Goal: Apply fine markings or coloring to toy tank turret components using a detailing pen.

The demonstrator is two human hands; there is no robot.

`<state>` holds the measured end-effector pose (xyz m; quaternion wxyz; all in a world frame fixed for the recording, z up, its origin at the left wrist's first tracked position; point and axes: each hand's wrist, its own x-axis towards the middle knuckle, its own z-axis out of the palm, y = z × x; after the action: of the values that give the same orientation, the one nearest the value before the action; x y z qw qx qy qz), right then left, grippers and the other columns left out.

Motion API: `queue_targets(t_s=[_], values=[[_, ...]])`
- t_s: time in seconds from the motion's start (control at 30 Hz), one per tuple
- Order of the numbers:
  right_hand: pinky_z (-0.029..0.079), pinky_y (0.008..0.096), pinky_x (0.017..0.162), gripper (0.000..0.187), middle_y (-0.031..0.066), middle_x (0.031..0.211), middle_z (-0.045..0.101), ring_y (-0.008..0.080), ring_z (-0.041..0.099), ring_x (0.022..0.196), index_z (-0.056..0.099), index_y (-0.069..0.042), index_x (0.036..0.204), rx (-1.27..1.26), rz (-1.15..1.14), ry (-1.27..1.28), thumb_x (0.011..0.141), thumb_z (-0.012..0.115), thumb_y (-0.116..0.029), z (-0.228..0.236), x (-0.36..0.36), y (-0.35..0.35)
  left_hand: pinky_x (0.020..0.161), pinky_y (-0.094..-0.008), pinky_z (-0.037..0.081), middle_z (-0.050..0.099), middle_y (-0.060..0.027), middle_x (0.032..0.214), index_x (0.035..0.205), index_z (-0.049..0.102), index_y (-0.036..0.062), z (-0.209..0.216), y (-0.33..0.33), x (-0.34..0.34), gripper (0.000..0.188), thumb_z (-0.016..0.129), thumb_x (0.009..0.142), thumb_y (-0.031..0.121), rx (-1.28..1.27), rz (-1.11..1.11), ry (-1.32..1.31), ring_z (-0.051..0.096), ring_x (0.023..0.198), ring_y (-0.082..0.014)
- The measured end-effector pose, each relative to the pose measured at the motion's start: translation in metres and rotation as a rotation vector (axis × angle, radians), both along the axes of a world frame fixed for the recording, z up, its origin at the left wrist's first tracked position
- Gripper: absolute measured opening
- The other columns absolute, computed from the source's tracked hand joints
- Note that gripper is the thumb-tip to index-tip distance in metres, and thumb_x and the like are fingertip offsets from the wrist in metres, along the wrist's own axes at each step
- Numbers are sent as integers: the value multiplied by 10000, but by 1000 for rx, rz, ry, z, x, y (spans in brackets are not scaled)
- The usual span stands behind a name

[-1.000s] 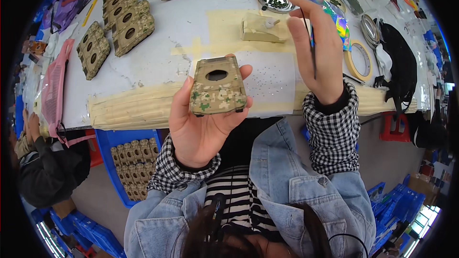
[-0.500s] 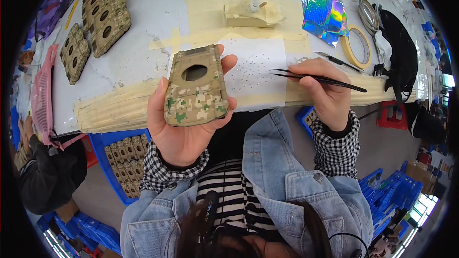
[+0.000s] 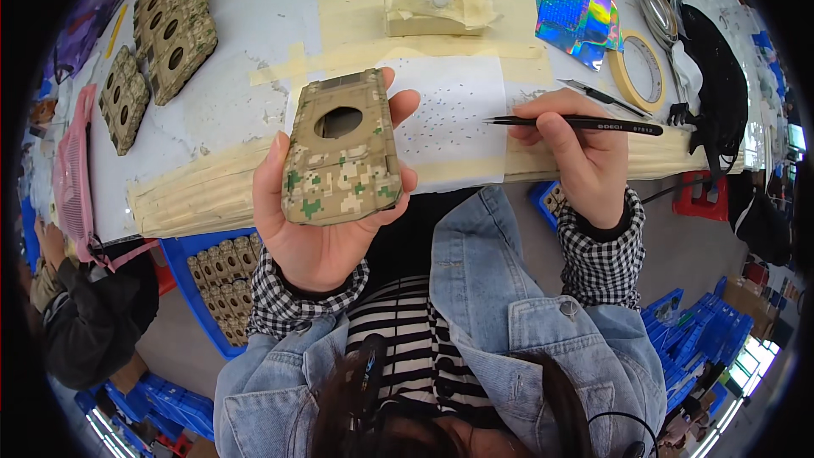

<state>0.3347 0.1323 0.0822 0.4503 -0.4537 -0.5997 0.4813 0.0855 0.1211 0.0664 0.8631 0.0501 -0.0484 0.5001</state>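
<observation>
My left hand [image 3: 318,246] is closed around a camouflage model tank hull [image 3: 346,171], its pixel pattern green, tan and cream, with a round hole in the upper face. Black tweezers [image 3: 585,123] are pinched between the thumb and fingers of my right hand [image 3: 581,153], their tips pointing left. Those tips are over a white paper sheet [image 3: 462,148] scattered with many tiny specks. Whether the tips hold a speck is too small to tell.
More camouflage hulls [image 3: 174,34] stand at the far left. Behind the paper is a tape-covered block [image 3: 437,15] with a small cup. A craft knife [image 3: 602,97], a masking tape roll [image 3: 638,72] and holographic sheets [image 3: 577,8] lie right. A blue crate [image 3: 199,288] of hulls sits below the table edge.
The tweezers have turned, and their two tips, apart before, now look close together. My right hand has shifted slightly right; the hull in my left hand has moved slightly left and up.
</observation>
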Motion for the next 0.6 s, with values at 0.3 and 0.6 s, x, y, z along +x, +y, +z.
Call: queue_targets(t_s=[0.3, 0.6], values=[[461, 187, 594, 224, 39, 771, 644, 67, 586, 678, 656, 23, 925, -103, -8, -103, 921, 565, -181, 4, -8, 14, 883, -438, 526, 106, -270, 1451, 1428, -91, 10, 2, -1, 0, 799, 433, 930, 350, -7, 8, 46, 520, 1040, -375], [433, 186, 565, 221, 31, 745, 643, 61, 569, 651, 667, 12, 922, -92, -9, -134, 912, 575, -188, 4, -8, 15, 887, -435, 526, 123, -275, 1445, 1426, -89, 3, 1, 1, 0, 801, 436, 928, 348, -2, -1, 52, 520, 1047, -373]])
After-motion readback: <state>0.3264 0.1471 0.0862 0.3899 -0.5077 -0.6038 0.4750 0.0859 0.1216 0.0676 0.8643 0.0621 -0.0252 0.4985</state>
